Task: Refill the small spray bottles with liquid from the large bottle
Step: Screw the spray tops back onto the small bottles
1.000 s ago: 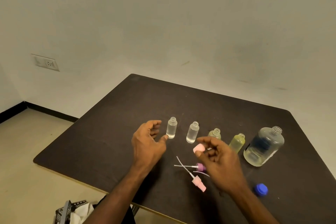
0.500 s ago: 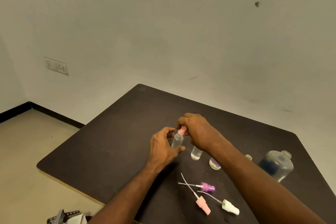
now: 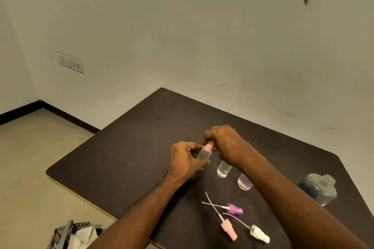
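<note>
My left hand (image 3: 185, 160) grips the body of a small clear spray bottle (image 3: 204, 155) standing on the dark table (image 3: 129, 147). My right hand (image 3: 224, 143) pinches the pink spray cap (image 3: 208, 147) sitting on that bottle's neck. Two more small open bottles stand to the right: a clear bottle (image 3: 223, 170) and a yellowish bottle (image 3: 244, 182), both partly behind my right forearm. The large clear bottle (image 3: 320, 189) stands uncapped at the right. Three loose spray heads lie near me: purple spray head (image 3: 234, 209), pink spray head (image 3: 228, 228), white spray head (image 3: 260, 233).
The table's left edge and front edge run close to my arms, with beige floor beyond. A dark mesh basket (image 3: 69, 234) with white paper sits on the floor at the lower left. A wall socket (image 3: 71, 63) is on the wall.
My right hand carried a pink spray cap from the table's middle to the leftmost small bottle. My left hand closed around that bottle. The camera tilted up, pushing the table lower.
</note>
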